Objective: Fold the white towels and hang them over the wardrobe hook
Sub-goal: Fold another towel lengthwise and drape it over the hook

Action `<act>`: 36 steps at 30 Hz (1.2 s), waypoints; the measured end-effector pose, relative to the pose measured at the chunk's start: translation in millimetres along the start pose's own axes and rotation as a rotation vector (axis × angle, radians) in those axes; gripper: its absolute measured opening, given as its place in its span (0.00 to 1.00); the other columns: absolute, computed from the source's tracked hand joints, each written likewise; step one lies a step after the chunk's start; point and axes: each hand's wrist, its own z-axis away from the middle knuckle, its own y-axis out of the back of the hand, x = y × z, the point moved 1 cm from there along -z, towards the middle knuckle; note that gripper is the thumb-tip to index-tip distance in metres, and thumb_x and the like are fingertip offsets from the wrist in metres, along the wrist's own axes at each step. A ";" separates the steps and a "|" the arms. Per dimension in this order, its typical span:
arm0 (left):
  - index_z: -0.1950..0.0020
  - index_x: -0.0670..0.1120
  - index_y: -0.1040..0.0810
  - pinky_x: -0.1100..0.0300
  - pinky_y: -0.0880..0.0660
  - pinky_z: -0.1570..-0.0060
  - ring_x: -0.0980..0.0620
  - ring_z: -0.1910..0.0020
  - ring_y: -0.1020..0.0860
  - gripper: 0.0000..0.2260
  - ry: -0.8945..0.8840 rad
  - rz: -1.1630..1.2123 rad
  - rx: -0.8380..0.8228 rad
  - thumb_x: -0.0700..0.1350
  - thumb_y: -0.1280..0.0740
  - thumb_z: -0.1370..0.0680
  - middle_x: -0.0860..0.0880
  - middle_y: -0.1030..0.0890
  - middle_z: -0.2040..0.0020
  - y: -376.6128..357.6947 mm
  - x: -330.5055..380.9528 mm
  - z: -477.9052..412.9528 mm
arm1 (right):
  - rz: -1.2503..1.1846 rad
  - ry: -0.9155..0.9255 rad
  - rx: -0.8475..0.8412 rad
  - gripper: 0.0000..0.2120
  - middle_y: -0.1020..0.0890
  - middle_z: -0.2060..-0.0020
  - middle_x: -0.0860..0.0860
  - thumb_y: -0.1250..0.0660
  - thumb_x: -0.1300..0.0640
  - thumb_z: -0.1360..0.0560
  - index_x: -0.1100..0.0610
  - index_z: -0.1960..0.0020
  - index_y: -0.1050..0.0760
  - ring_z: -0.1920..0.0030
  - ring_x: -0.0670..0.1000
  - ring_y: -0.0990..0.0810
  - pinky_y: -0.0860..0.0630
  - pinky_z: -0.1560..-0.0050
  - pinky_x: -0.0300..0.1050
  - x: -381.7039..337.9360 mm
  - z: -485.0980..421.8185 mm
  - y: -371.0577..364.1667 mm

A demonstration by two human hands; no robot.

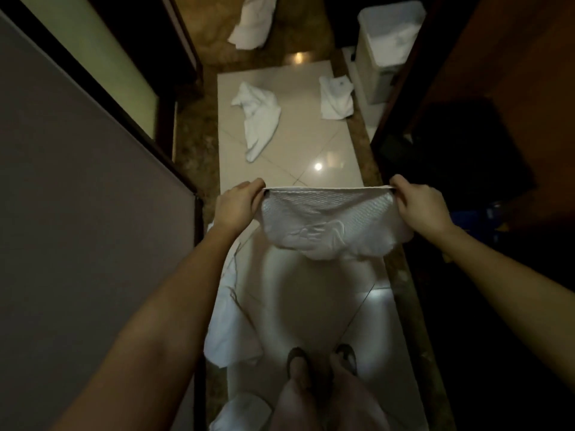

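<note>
Head view, person standing on a tiled floor (pixel 311 144). Sandalled feet (pixel 295 359) are nearest, with a spread white towel (pixel 227 325) on the floor just to their left. Above these, the left hand (pixel 238 206) and right hand (pixel 418 206), held well apart, each pinch a top corner of a patterned white towel (pixel 329 225). Its upper edge is taut and the rest sags below, clear of the floor.

A clean fold probably calls for bringing the corners together with the edges matched. Beyond lie a crumpled towel (pixel 256 116) and a smaller folded towel (pixel 336 98) beside a white bin (pixel 385 48), then a far towel (pixel 252 23). All of these could trip the person in the narrow passage. No wardrobe hook is in view.
</note>
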 end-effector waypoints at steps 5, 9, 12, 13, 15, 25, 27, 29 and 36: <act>0.51 0.44 0.25 0.51 0.28 0.65 0.40 0.62 0.23 0.08 -0.035 0.202 0.061 0.47 0.39 0.19 0.41 0.20 0.60 98.1 51.8 -27.1 | -0.012 -0.086 0.088 0.09 0.20 0.66 0.63 0.38 0.58 0.21 0.61 0.44 0.27 0.66 0.64 0.20 0.27 0.67 0.52 -8.6 21.1 116.9; 0.55 0.45 0.23 0.58 0.32 0.64 0.53 0.64 0.24 0.06 -0.093 0.441 0.074 0.45 0.36 0.20 0.47 0.20 0.63 161.0 89.7 -56.1 | -0.067 -0.186 0.139 0.09 0.21 0.68 0.57 0.38 0.54 0.20 0.61 0.52 0.27 0.67 0.60 0.21 0.26 0.68 0.51 -3.0 40.0 196.6; 0.57 0.45 0.22 0.67 0.33 0.65 0.62 0.65 0.26 0.06 -0.114 0.568 0.142 0.44 0.35 0.22 0.52 0.23 0.65 201.3 121.0 -77.0 | -0.111 -0.234 0.119 0.10 0.25 0.70 0.52 0.36 0.53 0.20 0.58 0.58 0.27 0.68 0.55 0.24 0.36 0.70 0.45 6.5 51.7 240.0; 0.57 0.45 0.22 0.69 0.33 0.65 0.63 0.65 0.27 0.06 -0.109 0.622 0.172 0.44 0.35 0.22 0.52 0.23 0.64 212.5 132.0 -83.0 | -0.142 -0.251 0.104 0.09 0.24 0.67 0.53 0.35 0.55 0.21 0.57 0.58 0.27 0.66 0.54 0.25 0.37 0.68 0.45 10.2 54.9 251.9; 0.58 0.44 0.24 0.66 0.32 0.62 0.59 0.64 0.27 0.06 -0.093 0.751 0.211 0.42 0.36 0.21 0.49 0.23 0.63 229.0 154.2 -95.6 | -0.182 -0.290 0.108 0.06 0.23 0.61 0.54 0.35 0.59 0.21 0.58 0.57 0.27 0.60 0.54 0.25 0.36 0.63 0.45 16.4 60.7 271.0; 0.61 0.50 0.26 0.59 0.34 0.69 0.55 0.69 0.31 0.09 -0.200 0.968 0.127 0.41 0.35 0.22 0.54 0.28 0.69 267.5 215.6 -196.6 | -0.023 -0.493 0.460 0.07 0.21 0.69 0.57 0.35 0.54 0.21 0.58 0.51 0.27 0.69 0.59 0.22 0.35 0.67 0.45 27.5 66.5 290.7; 0.62 0.50 0.26 0.58 0.35 0.70 0.54 0.71 0.32 0.09 -0.183 0.983 0.116 0.42 0.34 0.22 0.53 0.30 0.70 267.3 215.8 -219.1 | -0.031 -0.523 0.508 0.11 0.25 0.73 0.53 0.35 0.51 0.21 0.59 0.55 0.27 0.72 0.57 0.26 0.36 0.69 0.44 29.5 54.3 297.1; 0.61 0.48 0.26 0.58 0.35 0.69 0.54 0.71 0.33 0.08 -0.177 0.992 0.098 0.42 0.34 0.22 0.53 0.30 0.70 266.7 219.6 -240.5 | -0.060 -0.601 0.501 0.15 0.29 0.75 0.49 0.35 0.49 0.21 0.57 0.60 0.30 0.73 0.55 0.29 0.37 0.70 0.45 32.1 39.8 305.4; 0.49 0.45 0.24 0.65 0.31 0.68 0.60 0.68 0.27 0.04 -0.255 0.917 -0.105 0.44 0.36 0.20 0.51 0.25 0.62 253.2 260.3 -313.9 | -0.604 -0.779 0.749 0.06 0.27 0.71 0.50 0.33 0.57 0.23 0.57 0.57 0.27 0.71 0.49 0.32 0.37 0.71 0.43 39.8 -8.1 341.7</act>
